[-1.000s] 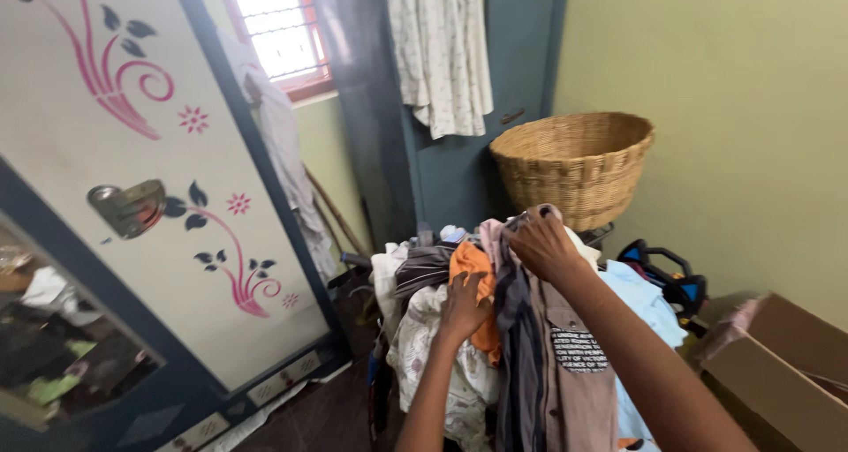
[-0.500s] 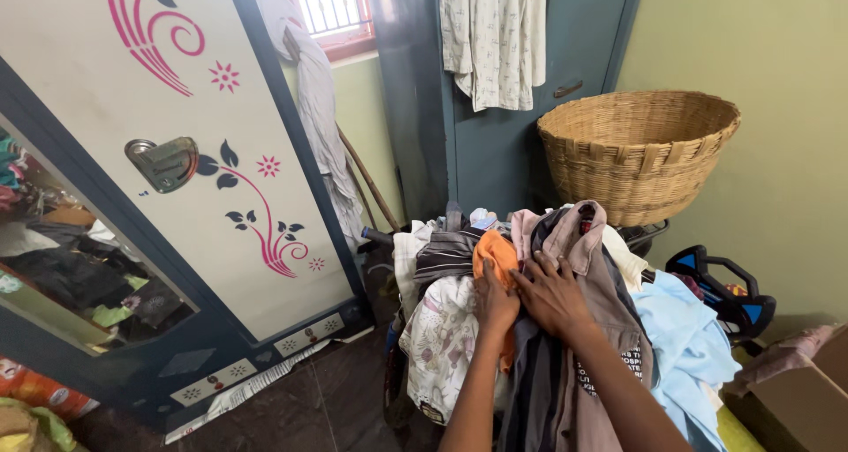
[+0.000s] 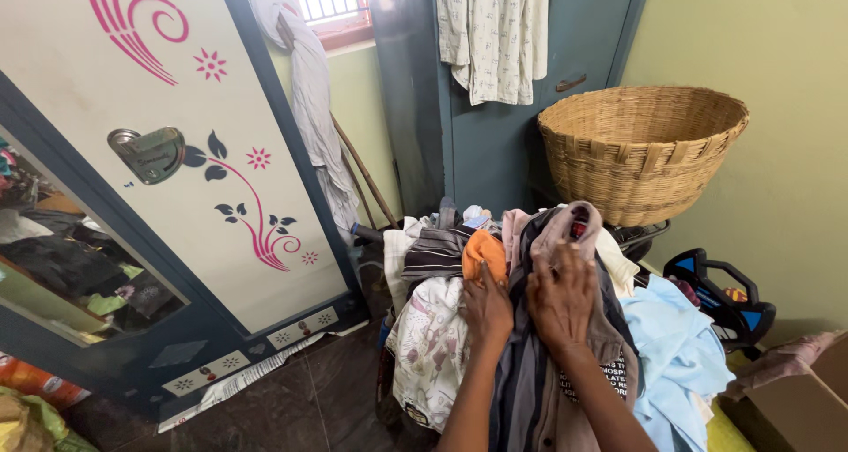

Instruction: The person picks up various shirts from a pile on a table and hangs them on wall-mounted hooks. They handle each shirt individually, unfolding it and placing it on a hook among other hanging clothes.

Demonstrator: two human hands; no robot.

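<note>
Head view: laundry pile [image 3: 530, 328] heaped in front of a blue cupboard [image 3: 503, 152], with a cream patterned shirt [image 3: 490, 33] hanging on its door and a woven basket [image 3: 642, 150], contents hidden, just behind the pile. Left hand [image 3: 488, 306] lies open on an orange garment [image 3: 484, 251]; right hand [image 3: 562, 295] presses flat, fingers spread, on a brown shirt [image 3: 583, 364] atop the heap. A pale blue cloth [image 3: 676, 355] lies beside it, a cardboard box [image 3: 799, 408] at the right and a flowered wardrobe door [image 3: 159, 143] at the left.
</note>
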